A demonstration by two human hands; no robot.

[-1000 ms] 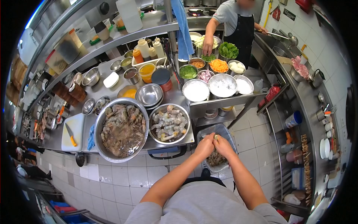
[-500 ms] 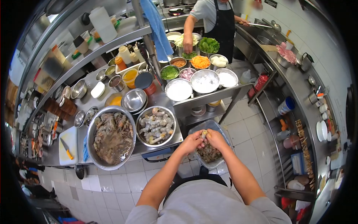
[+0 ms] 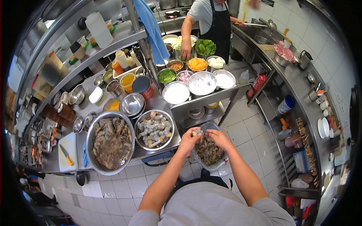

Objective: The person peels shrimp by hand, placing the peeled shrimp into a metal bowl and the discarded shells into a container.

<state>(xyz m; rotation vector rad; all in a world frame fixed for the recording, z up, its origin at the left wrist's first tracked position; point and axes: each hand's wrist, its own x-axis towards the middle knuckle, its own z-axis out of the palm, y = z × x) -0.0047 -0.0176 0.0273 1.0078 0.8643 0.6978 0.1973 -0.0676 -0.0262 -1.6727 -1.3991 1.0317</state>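
My left hand (image 3: 189, 141) pinches a shrimp (image 3: 197, 132) over the left rim of a clear plastic tub (image 3: 220, 165). Just to the right, my right hand (image 3: 218, 138) is closed, its fingers curled above the tub; whatever they hold is too small to make out. Brown shrimp shells and heads (image 3: 208, 151) fill the tub below both hands. On the steel table to the left, a round metal bowl (image 3: 172, 140) contains peeled grey shrimp (image 3: 152, 130). Beside it, a larger metal basin (image 3: 89, 152) has whole shrimp (image 3: 111, 141) in murky liquid.
A knife (image 3: 67, 155) lies on a white cutting board (image 3: 64, 165) at the left. Ahead, bowls of white powder (image 3: 202, 83) and chopped vegetables line the counter (image 3: 211, 100). A person in a black apron (image 3: 220, 30) reaches into them. Steel shelving (image 3: 269, 109) stands at the right.
My hands have come apart: the left moved slightly left with the shrimp, the right stayed over the tub. The view shifted slightly. The other person's hand remains at the containers.
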